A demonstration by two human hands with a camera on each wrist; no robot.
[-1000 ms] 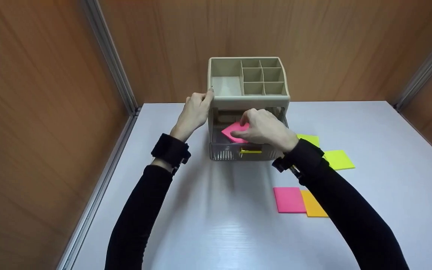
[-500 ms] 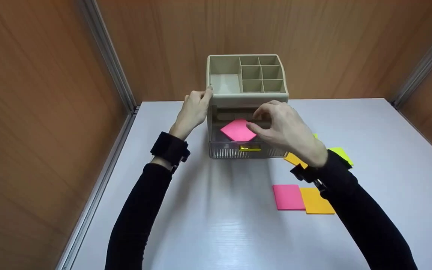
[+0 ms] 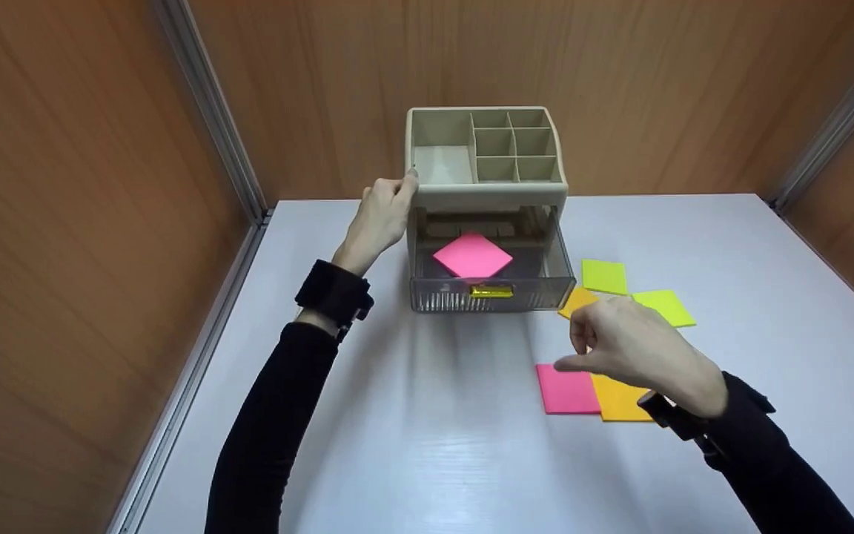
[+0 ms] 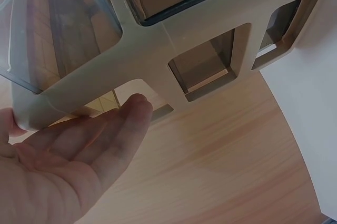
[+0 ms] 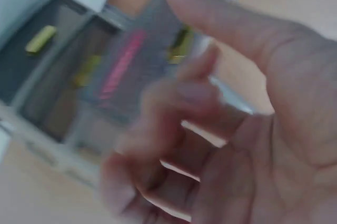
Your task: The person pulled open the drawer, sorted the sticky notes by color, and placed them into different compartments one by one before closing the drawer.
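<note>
Left hand [image 3: 382, 216] is up against the left front corner of the beige plastic desk organiser [image 3: 486, 159], arm stretched forward in a black sleeve with a black wrist strap. In the left wrist view its fingers [image 4: 113, 129] lie straight along the organiser's lower edge, palm flat to the side, thumb at the corner; nothing is pinched, it just rests against the body.

Right hand [image 3: 638, 348] hangs above the white tabletop [image 3: 434, 445], well clear of the drawer, forearm coming in from the lower right. Fingers are loosely curled, thumb pointing left, and it holds nothing. The right wrist view is motion-blurred but shows the same relaxed curl with a bare palm.

The clear grey ribbed drawer with a gold handle [image 3: 492, 285] stands pulled out of the organiser's base. A pink square sticky-note pad [image 3: 472, 256] lies inside it, turned corner-forward like a diamond.

On the table right of the drawer: a second pink pad [image 3: 566, 389] touching an orange pad [image 3: 616, 400], both just under the right hand; another orange pad [image 3: 577, 300] partly hidden behind the hand; two yellow-green pads [image 3: 605, 276] [image 3: 664, 307] further back. The organiser's top compartments are in view from the head camera.
</note>
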